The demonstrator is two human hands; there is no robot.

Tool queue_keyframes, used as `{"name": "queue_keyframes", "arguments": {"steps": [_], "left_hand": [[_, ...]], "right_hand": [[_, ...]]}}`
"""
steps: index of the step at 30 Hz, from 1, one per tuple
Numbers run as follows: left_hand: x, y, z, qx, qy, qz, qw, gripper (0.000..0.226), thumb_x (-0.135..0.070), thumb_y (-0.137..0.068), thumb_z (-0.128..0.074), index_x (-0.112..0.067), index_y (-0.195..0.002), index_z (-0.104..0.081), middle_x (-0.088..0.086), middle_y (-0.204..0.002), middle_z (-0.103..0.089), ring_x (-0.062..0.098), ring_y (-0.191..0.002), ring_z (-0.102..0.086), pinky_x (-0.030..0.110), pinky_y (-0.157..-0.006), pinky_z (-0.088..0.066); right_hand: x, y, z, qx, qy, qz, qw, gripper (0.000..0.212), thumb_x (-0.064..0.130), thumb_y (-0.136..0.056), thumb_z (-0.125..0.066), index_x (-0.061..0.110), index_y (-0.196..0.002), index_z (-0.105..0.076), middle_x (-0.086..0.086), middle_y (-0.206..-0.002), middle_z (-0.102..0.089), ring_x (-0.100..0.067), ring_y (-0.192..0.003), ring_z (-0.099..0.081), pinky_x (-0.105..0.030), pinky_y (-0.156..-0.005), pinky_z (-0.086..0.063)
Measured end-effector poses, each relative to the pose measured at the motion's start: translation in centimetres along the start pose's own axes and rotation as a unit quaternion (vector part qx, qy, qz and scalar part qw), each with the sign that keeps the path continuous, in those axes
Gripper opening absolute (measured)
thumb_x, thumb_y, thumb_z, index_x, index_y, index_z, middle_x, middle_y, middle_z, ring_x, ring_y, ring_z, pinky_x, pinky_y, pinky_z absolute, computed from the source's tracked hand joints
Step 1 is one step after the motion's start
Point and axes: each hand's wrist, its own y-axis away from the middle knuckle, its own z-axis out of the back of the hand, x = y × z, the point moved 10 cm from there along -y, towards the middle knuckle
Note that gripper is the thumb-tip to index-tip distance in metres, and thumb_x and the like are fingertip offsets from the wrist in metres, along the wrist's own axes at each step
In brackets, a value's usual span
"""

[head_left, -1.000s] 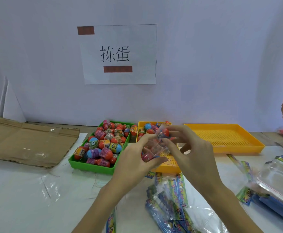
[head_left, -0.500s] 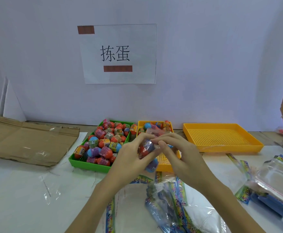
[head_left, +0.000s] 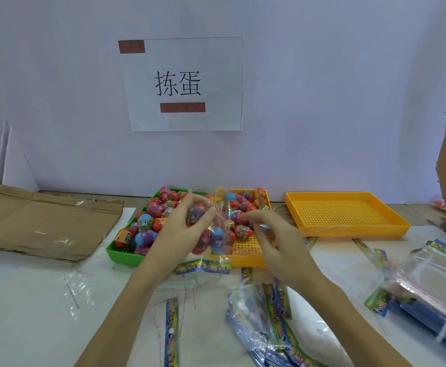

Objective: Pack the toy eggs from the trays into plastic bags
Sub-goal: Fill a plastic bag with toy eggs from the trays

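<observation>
Head view: left hand (head_left: 182,231) raised in front of the green tray (head_left: 126,254), fingers curled round a clear plastic bag (head_left: 211,234) with several toy eggs already inside, a blue-capped one lowest. Right hand (head_left: 272,242) just right of that bag, over the near part of the middle yellow tray (head_left: 245,258), fingers loosely bent; whether this grip pinches the bag's film or a small blue scrap, impossible to tell through the motion blur. Printed header strip (head_left: 203,267) hanging at the bag's lower edge, just in front of the green tray. Loose toy eggs (head_left: 150,226) heaped in the green tray, a smaller cluster at the far end of the middle yellow tray. Far right of the green tray, a second yellow tray (head_left: 346,215) showing only bare mesh. Nearer than the green tray, spare bags (head_left: 264,311) fanned on the worktop (head_left: 31,300).

Likely step: closing or settling a filled bag. Best done by keeping the mouth uppermost, letting the eggs sink to the bottom, then pressing the opening flat with both grips before setting down. Risk: slippery film, eggs rolling out if tipped.
</observation>
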Motion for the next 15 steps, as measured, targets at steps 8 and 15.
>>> {"name": "queue_keyframes", "arguments": {"steps": [8,15], "left_hand": [[0.7,0.4,1.5,-0.092,0.058,0.024,0.994,0.029,-0.035,-0.082,-0.084,-0.025,-0.103,-0.067,0.004,-0.078,-0.075,0.027,-0.063,-0.07,0.031,-0.054,-0.059],[1.0,0.2,0.0,-0.064,0.067,0.041,0.995,0.017,-0.034,-0.101,-0.065,-0.018,-0.107,-0.064,0.002,-0.079,-0.077,0.012,-0.07,-0.074,0.015,-0.066,-0.055]], "right_hand": [[-0.7,0.7,-6.3,0.185,0.183,0.038,0.965,0.036,0.033,-0.111,-0.038,0.03,-0.14,-0.058,0.016,-0.154,-0.045,-0.009,-0.143,-0.036,-0.033,-0.118,-0.034],[-1.5,0.4,-6.2,0.166,0.224,0.009,0.96,0.037,0.039,-0.111,-0.036,0.028,-0.136,-0.06,0.009,-0.145,-0.047,-0.012,-0.129,-0.038,-0.025,-0.104,-0.038]]}}
